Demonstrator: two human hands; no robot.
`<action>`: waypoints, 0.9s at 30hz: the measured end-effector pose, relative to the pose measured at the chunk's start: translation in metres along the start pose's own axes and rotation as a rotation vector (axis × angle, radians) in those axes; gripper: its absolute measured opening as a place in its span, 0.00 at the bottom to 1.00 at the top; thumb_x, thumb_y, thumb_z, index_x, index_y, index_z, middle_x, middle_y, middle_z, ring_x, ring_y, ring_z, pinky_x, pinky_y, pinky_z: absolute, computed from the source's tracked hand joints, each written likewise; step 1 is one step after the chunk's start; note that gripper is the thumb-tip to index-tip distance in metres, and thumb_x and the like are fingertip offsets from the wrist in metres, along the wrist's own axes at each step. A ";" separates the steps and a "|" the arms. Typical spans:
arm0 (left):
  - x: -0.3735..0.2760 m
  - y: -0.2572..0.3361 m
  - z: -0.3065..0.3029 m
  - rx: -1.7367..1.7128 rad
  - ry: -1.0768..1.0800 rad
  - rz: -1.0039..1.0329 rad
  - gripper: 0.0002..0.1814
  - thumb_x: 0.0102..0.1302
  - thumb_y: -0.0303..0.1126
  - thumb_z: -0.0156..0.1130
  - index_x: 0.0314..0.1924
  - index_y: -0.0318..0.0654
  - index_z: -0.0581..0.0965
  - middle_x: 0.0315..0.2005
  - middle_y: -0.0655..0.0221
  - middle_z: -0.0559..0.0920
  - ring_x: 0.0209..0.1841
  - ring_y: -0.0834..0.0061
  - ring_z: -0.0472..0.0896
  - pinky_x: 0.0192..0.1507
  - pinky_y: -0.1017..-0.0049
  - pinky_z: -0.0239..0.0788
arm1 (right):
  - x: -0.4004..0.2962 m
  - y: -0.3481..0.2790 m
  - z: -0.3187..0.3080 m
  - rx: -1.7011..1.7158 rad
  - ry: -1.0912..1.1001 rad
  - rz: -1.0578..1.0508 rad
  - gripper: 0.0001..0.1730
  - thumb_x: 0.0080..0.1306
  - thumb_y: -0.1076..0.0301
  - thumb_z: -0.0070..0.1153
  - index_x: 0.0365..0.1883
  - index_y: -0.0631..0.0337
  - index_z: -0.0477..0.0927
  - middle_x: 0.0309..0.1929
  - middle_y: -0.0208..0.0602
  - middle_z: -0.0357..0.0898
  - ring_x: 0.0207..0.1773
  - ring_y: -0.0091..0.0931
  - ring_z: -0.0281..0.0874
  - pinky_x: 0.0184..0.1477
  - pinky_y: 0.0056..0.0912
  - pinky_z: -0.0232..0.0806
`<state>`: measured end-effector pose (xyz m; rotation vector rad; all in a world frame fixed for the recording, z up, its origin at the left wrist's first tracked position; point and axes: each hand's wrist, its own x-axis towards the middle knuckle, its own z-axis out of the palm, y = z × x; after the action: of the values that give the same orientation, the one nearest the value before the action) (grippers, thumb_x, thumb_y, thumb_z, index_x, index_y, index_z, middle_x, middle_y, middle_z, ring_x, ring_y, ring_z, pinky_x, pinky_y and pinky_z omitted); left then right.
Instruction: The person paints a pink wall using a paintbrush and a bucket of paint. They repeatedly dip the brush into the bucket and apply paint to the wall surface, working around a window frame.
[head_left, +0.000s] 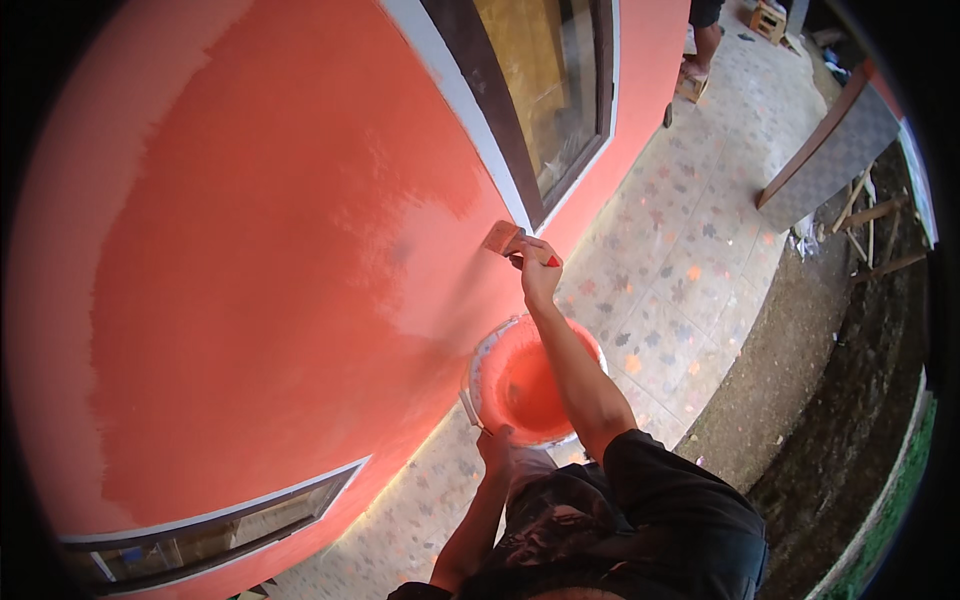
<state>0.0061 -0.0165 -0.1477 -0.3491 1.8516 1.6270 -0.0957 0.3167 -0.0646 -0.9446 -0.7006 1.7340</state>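
My right hand grips a wide flat paintbrush by its red-tipped handle. The bristles, coated in orange-red paint, are at the pink wall just beside the lower corner of the white window trim; whether they touch it I cannot tell. My left hand holds the near rim of a paint bucket, thumb over the edge. Orange-red paint lies inside the bucket and coats its inner wall. Darker wet-looking paint covers much of the wall, with a paler patch by the brush.
A dark-framed window is above right, another window at lower left. Leaf-patterned floor tiles run along the wall to bare soil. Another person's leg rests on a wooden stool. A checkered pillar stands right.
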 end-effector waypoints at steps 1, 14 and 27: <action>0.002 0.000 0.000 0.012 0.006 0.009 0.15 0.55 0.22 0.61 0.45 0.34 0.79 0.34 0.71 0.80 0.33 0.76 0.78 0.32 0.73 0.71 | -0.003 -0.004 0.004 -0.026 -0.021 0.006 0.10 0.70 0.74 0.58 0.46 0.71 0.82 0.34 0.41 0.87 0.32 0.26 0.86 0.37 0.26 0.80; -0.007 0.008 0.004 0.088 0.055 0.001 0.13 0.56 0.23 0.63 0.43 0.32 0.79 0.34 0.70 0.81 0.34 0.77 0.78 0.37 0.73 0.71 | 0.005 -0.045 0.038 0.086 -0.144 -0.040 0.13 0.70 0.68 0.61 0.48 0.68 0.81 0.42 0.42 0.86 0.41 0.28 0.87 0.39 0.25 0.78; -0.002 -0.002 0.002 0.002 0.118 0.009 0.15 0.53 0.24 0.64 0.43 0.26 0.80 0.33 0.67 0.83 0.34 0.75 0.79 0.36 0.73 0.71 | -0.091 -0.188 0.152 0.497 -0.416 -0.259 0.14 0.72 0.71 0.60 0.51 0.72 0.79 0.46 0.42 0.83 0.48 0.29 0.85 0.50 0.31 0.82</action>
<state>0.0099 -0.0151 -0.1479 -0.4454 1.9441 1.6417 -0.1146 0.2896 0.1915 -0.1448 -0.5780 1.7656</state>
